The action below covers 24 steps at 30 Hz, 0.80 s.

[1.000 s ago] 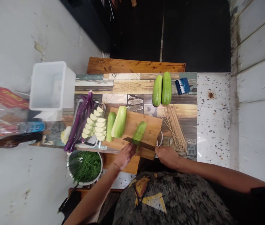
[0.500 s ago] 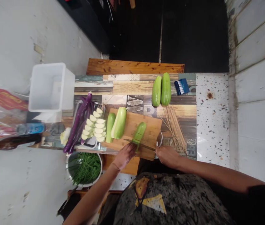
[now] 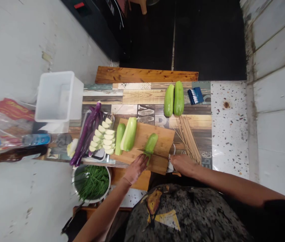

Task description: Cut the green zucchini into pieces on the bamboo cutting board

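A light green squash half lies on the wooden cutting board. My left hand presses its fingers closed on the near end of that squash. My right hand is closed round the handle of a knife, whose thin blade lies across the squash just beyond my left fingers. Two more squash pieces rest on the board's left side.
A metal tray to the left holds white squash slices and purple eggplants. Two whole squashes, a blue object and bamboo skewers lie further off. A white tub, a bottle and a bowl of greens stand left.
The knife blade has come down from a flat, broad showing to an edge-on line across the squash. Both hands stay in place; the view has shifted slightly.
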Motion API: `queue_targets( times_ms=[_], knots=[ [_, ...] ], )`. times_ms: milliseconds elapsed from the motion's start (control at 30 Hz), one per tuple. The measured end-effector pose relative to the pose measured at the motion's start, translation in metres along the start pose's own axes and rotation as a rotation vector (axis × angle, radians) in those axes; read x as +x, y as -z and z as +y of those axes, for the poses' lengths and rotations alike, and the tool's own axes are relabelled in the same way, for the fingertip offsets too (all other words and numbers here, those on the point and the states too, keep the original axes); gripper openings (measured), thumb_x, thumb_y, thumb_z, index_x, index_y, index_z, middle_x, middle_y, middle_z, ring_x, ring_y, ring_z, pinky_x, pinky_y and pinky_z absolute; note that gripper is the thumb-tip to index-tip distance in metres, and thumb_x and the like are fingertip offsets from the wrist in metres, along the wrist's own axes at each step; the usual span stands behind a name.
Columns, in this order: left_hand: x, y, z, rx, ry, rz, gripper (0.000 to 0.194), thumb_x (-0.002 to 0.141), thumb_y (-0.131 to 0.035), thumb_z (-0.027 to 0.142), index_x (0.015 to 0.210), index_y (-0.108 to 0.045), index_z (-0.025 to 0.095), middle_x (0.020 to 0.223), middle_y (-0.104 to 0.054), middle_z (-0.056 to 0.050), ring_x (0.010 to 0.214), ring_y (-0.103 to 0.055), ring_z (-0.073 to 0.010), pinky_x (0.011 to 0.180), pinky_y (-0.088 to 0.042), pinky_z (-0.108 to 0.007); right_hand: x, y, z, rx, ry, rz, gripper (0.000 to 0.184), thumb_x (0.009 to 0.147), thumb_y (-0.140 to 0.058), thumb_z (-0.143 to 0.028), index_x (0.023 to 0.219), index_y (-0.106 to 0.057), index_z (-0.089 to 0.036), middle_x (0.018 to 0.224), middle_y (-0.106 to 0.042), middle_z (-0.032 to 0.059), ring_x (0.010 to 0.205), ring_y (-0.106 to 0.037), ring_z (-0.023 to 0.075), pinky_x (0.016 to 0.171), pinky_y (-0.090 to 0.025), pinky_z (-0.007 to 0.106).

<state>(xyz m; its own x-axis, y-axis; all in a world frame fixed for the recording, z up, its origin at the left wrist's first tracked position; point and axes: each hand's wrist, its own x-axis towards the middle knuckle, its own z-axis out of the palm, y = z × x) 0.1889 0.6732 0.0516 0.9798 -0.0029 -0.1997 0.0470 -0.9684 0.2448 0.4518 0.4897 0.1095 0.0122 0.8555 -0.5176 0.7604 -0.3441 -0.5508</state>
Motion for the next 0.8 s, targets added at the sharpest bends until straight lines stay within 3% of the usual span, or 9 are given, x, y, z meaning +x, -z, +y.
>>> queue_targets(
  times_ms=[167, 400, 633, 800],
  knots=[
    [0.001, 0.000, 0.001, -0.016, 0.019, 0.005, 0.042, 0.102, -0.045, 0.027, 0.140, -0.054, 0.013, 0.133, -0.060, -0.020, 0.132, -0.052, -0.0311, 0.104, -0.052, -0.051, 0.005, 0.008, 0.016, -0.104, 0.002, -0.107, 0.028, 0.097, -0.044, -0.013, 0.106, -0.070, -0.009, 0.096, -0.076, 0.0166, 0.089, -0.074, 0.0260, 0.069, -0.050, 0.028],
    [0.008, 0.002, -0.001, -0.039, 0.013, 0.004, 0.039, 0.102, -0.046, 0.031, 0.136, -0.057, 0.015, 0.131, -0.061, -0.017, 0.131, -0.053, -0.0292, 0.106, -0.051, -0.048, 0.018, 0.019, 0.035, -0.169, 0.021, -0.030, 0.032, 0.101, -0.039, -0.019, 0.101, -0.070, -0.011, 0.100, -0.075, 0.0150, 0.094, -0.072, 0.0263, 0.074, -0.051, 0.031],
    [-0.001, 0.002, -0.001, -0.048, 0.073, -0.009, 0.047, 0.100, -0.037, 0.017, 0.146, -0.049, 0.013, 0.140, -0.055, -0.021, 0.138, -0.046, -0.0312, 0.106, -0.051, -0.049, 0.010, 0.023, 0.022, -0.170, 0.005, -0.057, 0.032, 0.099, -0.038, -0.016, 0.110, -0.067, -0.009, 0.096, -0.075, 0.0181, 0.089, -0.073, 0.0277, 0.069, -0.052, 0.031],
    [0.022, 0.005, 0.007, -0.029, 0.037, 0.021, 0.045, 0.101, -0.035, 0.018, 0.142, -0.053, 0.012, 0.142, -0.054, -0.019, 0.137, -0.045, -0.0308, 0.107, -0.050, -0.045, 0.002, 0.026, 0.012, -0.167, 0.006, -0.074, 0.027, 0.095, -0.043, -0.011, 0.110, -0.066, -0.008, 0.095, -0.075, 0.0186, 0.092, -0.073, 0.0252, 0.074, -0.053, 0.027]
  ],
)
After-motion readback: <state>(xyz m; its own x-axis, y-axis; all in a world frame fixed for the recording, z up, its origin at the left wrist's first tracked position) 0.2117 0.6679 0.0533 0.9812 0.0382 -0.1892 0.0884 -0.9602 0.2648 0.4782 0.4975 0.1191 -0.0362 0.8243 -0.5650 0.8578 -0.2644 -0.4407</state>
